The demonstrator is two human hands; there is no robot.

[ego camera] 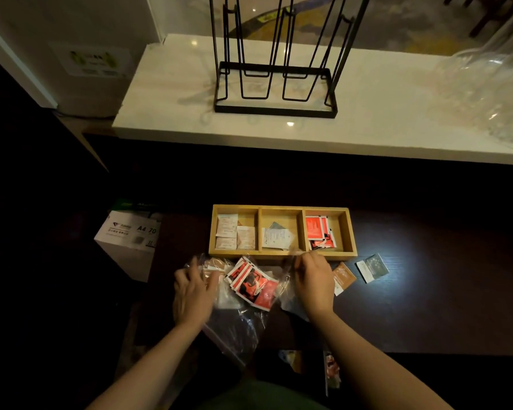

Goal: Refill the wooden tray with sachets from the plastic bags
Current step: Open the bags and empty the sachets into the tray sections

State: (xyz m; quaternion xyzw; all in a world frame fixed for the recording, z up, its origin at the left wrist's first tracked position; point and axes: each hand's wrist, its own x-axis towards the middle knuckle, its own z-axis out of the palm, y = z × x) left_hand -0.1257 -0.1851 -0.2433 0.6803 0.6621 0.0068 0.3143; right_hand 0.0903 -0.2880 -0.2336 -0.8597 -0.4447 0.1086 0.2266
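Both hands' grip pinched on clear crinkly plastic bag (237, 318), left hand (191, 294), right hand (313, 281); red-and-black paper sachets (251, 284) risk spilling onto dark tabletop (427, 291), missing three-compartment wooden tray (282, 254).

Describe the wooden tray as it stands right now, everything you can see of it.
The wooden tray is a light, bamboo-looking rectangular box lying flat on the dark table, long side toward the person. Two dividers make three compartments: white sachets in the left, a few pale ones in the middle, red sachets against the left side of the right one, which is otherwise bare. The right hand hovers at its near wall; contact is unclear.
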